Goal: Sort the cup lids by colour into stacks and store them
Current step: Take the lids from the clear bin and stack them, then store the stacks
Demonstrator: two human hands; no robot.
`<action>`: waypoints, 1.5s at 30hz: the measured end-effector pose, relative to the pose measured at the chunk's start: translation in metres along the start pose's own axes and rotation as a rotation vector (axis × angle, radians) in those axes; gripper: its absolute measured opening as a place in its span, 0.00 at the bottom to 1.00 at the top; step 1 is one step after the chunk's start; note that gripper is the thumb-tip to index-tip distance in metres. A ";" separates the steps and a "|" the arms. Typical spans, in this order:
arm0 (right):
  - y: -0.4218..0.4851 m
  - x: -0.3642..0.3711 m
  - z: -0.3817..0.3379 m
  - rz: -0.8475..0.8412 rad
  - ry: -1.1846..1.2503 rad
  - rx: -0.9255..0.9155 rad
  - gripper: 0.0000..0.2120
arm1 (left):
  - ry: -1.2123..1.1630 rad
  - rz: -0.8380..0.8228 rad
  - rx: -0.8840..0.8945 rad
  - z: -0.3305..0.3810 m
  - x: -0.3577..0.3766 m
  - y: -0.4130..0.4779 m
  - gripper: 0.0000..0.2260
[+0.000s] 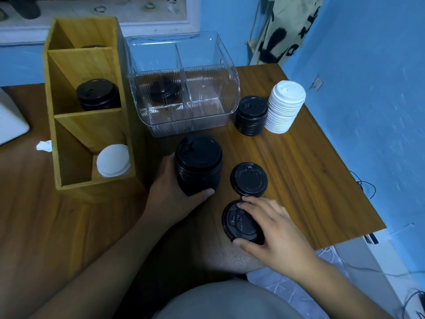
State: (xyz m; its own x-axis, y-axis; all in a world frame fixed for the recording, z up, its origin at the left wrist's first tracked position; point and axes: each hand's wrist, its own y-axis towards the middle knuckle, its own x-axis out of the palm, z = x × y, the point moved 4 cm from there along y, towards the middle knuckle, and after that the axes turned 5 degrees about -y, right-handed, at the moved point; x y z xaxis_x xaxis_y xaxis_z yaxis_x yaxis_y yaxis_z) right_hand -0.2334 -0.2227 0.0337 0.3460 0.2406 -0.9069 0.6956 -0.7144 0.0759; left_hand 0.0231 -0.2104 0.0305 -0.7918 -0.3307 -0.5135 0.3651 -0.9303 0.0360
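Inside wooden organizer (87, 63), black lids (97, 94)

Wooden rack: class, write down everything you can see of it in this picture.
The rack is a tall, open box of pale, bamboo-like wood, standing on a wooden tabletop beside a clear bin. Slanted boards split it into three compartments. The middle one holds stacked black lids, the nearest white lids; the farthest shows only a dark edge, too hidden to name.
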 end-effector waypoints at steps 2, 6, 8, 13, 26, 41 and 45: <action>0.006 -0.011 -0.002 0.035 0.152 -0.020 0.31 | -0.006 -0.002 0.003 0.000 0.000 0.000 0.46; 0.036 -0.060 -0.016 0.187 0.319 -0.068 0.27 | -0.012 -0.025 0.009 -0.001 0.000 0.000 0.48; 0.063 -0.078 -0.027 0.246 0.300 -0.111 0.27 | -0.039 -0.029 0.005 0.000 -0.001 0.000 0.48; 0.124 -0.080 -0.050 0.181 0.148 -0.185 0.27 | -0.043 -0.010 0.058 0.003 -0.002 -0.003 0.46; 0.134 -0.036 -0.071 0.038 0.010 -0.199 0.29 | 0.051 0.014 0.164 0.003 0.000 0.000 0.41; 0.089 -0.058 0.016 0.269 0.301 0.147 0.25 | 0.048 -0.005 0.086 0.000 0.001 0.000 0.47; 0.067 -0.034 0.044 0.122 0.006 0.318 0.35 | 0.044 0.003 0.064 0.000 0.001 0.001 0.47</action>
State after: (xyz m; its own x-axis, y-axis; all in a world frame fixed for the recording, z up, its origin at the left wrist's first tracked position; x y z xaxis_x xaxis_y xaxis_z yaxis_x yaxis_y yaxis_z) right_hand -0.2259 -0.3076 0.0512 0.4191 0.1439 -0.8965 0.4178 -0.9072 0.0496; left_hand 0.0221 -0.2117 0.0299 -0.7683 -0.3272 -0.5502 0.3340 -0.9381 0.0915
